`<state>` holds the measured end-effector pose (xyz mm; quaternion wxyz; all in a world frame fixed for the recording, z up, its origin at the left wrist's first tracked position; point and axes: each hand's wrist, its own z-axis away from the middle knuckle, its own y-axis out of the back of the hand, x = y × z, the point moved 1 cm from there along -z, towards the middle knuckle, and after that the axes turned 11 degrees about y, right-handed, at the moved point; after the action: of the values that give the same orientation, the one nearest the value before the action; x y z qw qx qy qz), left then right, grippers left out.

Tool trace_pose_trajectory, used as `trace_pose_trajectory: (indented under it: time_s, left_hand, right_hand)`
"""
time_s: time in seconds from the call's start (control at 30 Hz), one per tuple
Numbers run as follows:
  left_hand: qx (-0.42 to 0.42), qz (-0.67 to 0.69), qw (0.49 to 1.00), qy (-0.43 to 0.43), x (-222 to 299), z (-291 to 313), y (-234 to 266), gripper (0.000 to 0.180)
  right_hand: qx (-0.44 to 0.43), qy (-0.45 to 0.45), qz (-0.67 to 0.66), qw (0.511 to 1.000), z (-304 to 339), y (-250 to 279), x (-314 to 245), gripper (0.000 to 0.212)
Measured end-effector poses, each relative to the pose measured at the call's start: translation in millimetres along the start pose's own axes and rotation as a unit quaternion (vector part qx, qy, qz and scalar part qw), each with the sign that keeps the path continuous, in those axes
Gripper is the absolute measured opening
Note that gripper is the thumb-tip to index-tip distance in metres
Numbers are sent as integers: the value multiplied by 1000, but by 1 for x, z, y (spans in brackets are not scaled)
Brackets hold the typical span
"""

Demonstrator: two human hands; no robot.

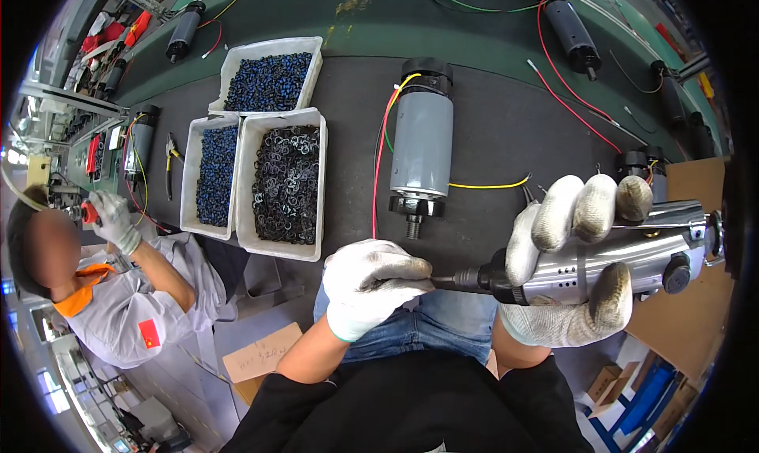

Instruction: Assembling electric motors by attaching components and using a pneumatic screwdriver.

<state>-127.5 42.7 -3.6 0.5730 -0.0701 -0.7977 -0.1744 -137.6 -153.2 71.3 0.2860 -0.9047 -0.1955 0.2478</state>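
My right hand (557,216), in a stained white knit glove, wraps its fingers round a shiny silver power screwdriver (569,277) lying level in front of my lap. Its dark bit (451,281) points left. The gloved fingers of my left hand (373,283) are pinched at the end of that bit; whether a small part sits there too is hidden. Beyond both hands, a grey cylindrical motor (423,141) lies on the dark bench mat (490,113), its black-capped shaft end toward me. Red, green and yellow wires (383,149) come off it.
Three white bins stand left of the motor: two with blue-black small parts (269,81) (216,176), one with dark rings (286,184). Pliers (170,164) lie farther left. More motors (573,30) rest on the green belt (379,18). A co-worker (150,295) sits at left; cardboard (688,318) stands right.
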Motion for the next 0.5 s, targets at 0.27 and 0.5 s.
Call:
trace_pose_trajectory:
  time_s: [0.27, 0.5]
  left_hand:
    - [29, 192, 975, 107, -3, 7, -15, 29]
    - [79, 347, 914, 194, -8, 22, -26, 35]
  right_hand:
    - [76, 12, 15, 997, -5, -10, -2, 63]
    - [94, 8, 22, 995, -8, -14, -7, 58]
